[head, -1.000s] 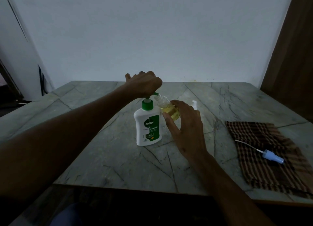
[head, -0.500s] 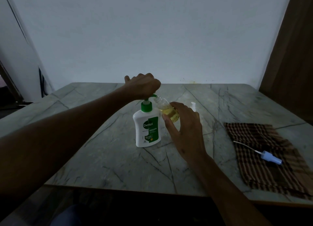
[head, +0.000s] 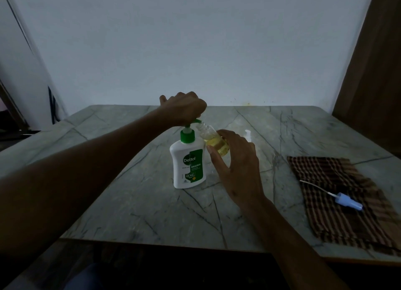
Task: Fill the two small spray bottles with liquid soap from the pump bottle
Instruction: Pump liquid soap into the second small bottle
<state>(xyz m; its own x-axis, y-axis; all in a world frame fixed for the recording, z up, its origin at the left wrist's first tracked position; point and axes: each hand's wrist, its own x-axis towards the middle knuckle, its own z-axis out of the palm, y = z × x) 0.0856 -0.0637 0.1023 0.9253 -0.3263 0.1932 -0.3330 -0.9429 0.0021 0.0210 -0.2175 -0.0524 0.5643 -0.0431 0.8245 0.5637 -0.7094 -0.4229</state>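
Note:
A white Dettol pump bottle (head: 188, 163) with a green pump stands upright mid-table. My left hand (head: 184, 108) sits curled on top of its green pump head. My right hand (head: 236, 166) holds a small clear spray bottle (head: 213, 143) tilted, its open neck right at the pump's spout; yellow liquid soap fills its lower part. The white top of a second small spray bottle (head: 247, 135) shows just behind my right hand; the rest of it is hidden.
The grey marble table (head: 134, 202) has its front edge close to me. A brown checked cloth (head: 338, 198) lies at the right, with a blue spray nozzle and its white dip tube (head: 347, 202) on it. A white wall rises behind the table.
Both hands keep their hold on pump and small bottle. Only the view has shifted slightly.

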